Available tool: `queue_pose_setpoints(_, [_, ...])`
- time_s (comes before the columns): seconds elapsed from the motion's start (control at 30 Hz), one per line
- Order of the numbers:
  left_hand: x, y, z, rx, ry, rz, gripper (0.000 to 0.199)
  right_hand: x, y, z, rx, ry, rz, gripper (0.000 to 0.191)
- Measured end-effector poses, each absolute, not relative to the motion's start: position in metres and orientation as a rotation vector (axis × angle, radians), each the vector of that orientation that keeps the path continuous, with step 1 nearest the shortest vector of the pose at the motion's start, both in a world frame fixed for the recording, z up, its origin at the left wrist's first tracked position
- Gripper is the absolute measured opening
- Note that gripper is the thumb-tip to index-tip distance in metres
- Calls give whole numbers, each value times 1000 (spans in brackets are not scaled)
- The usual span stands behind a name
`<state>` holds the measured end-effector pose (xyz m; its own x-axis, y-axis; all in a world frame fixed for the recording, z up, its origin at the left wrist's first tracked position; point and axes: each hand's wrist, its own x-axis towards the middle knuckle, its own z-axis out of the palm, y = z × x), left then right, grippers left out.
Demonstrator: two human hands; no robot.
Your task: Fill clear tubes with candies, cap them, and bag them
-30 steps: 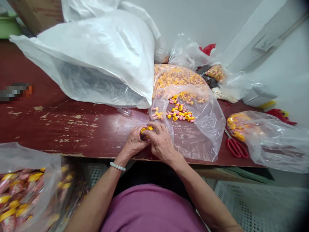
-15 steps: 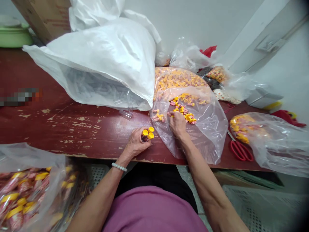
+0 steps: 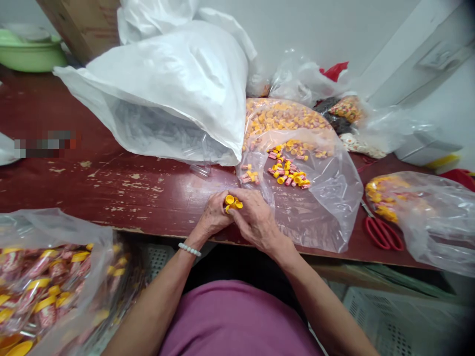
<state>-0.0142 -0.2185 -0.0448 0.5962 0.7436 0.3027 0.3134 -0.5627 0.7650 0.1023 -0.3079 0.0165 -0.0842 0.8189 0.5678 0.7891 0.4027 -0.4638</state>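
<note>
Tubes (image 3: 226,209) point roughly upright, caps (image 3: 230,199) up, between left fingers (image 3: 219,198) and right fingers (image 3: 245,196).

The sack (image 3: 178,74) lies left of the scissors (image 3: 382,233) (both on the table (image 3: 89,193)).

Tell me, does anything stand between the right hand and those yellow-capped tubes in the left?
Nothing visible does: the right hand is at the yellow-capped tubes, closed around them together with the left hand.

Table (image 3: 107,193): glossy red paint, chipped; scissor handles (image 3: 383,233): smooth plastic.
</note>
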Motion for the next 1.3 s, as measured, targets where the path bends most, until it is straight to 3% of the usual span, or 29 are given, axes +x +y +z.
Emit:
queue_pose_setpoints(0.13, [-14, -219, -44, 2135, 780, 850, 29, 105, -314, 13, -1504, -1831, -91, 32])
queue_pose_setpoints(0.37, [-16, -223, -33, 1949, 794, 832, 17, 91, -321, -16, -1666, -2043, -209, 53])
queue_pose_setpoints(0.6, [-16, -224, -35, 1806, 839, 845, 25, 104, -329, 3, -1595, -1872, -152, 61])
queue_pose_setpoints(0.77, [-19, -245, -23, 1446, 590, 736, 33, 109, -320, -1, -1463, -2127, -226, 83])
queue_pose_setpoints(0.93, [-27, -261, -23, 1140, 627, 777, 25, 95, -311, -23, -1316, -2088, -171, 70])
queue_pose_setpoints(1.13, [-39, -277, -12, 1065, 709, 771, 20, 80, -321, -7, -1280, -2118, -272, 60])
queue_pose_setpoints(1.3, [-75, -286, 23, 1215, 750, 832, 18, 65, -320, 8, -1212, -2102, -92, 80])
